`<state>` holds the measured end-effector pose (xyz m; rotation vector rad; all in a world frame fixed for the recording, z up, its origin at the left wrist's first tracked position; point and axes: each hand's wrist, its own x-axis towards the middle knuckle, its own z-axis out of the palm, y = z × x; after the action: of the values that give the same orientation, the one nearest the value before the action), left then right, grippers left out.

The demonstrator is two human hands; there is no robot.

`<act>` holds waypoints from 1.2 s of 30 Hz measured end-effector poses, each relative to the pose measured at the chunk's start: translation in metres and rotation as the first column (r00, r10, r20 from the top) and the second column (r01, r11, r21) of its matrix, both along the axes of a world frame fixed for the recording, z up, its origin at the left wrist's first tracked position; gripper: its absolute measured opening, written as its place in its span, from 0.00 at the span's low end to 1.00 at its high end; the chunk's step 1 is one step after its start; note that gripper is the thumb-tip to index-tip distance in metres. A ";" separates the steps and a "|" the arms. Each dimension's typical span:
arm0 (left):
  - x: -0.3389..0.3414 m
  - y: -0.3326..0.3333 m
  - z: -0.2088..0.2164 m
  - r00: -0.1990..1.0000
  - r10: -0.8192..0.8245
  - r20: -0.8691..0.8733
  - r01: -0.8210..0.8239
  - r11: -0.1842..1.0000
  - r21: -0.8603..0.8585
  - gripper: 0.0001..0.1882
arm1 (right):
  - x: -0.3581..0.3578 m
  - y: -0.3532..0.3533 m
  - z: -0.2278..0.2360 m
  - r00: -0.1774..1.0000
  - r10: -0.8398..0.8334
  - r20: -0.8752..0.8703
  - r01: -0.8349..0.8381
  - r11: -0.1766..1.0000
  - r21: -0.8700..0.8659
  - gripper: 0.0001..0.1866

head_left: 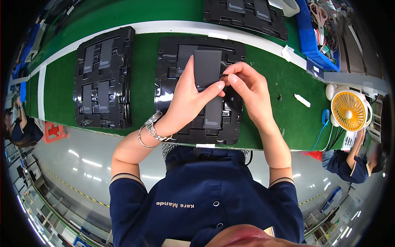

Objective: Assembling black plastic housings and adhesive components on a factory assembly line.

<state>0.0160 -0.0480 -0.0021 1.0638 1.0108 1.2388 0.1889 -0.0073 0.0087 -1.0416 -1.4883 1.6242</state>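
i count three glossy black moulded-plastic trays (164, 101) along the green surface (144, 74), the left one carrying four flat dark packs (106, 53). one matte dark-grey rectangular pack (207, 66), slim and straight-edged, with fine pale print near its lower end, is up above the middle tray. the left hand (190, 92) grips it, thumb across its lower part; the right hand (253, 86) has its fingers pinched on a small dark tab (224, 75) at the pack's right edge.

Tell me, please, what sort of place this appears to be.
Probably an electronics assembly workshop: black trays of flat dark packs lie on a green workbench, with a blue bin holding scissors nearby.
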 end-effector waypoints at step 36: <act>0.000 -0.004 0.004 0.996 -0.041 0.078 0.048 0.995 -0.082 0.22 | 0.009 0.017 -0.008 0.980 0.008 -0.201 -0.037 0.989 -0.142 0.16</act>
<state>0.0156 -0.0517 0.0023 0.9618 0.9671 1.1822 0.1980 0.0097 0.0008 -0.9104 -1.2690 1.8176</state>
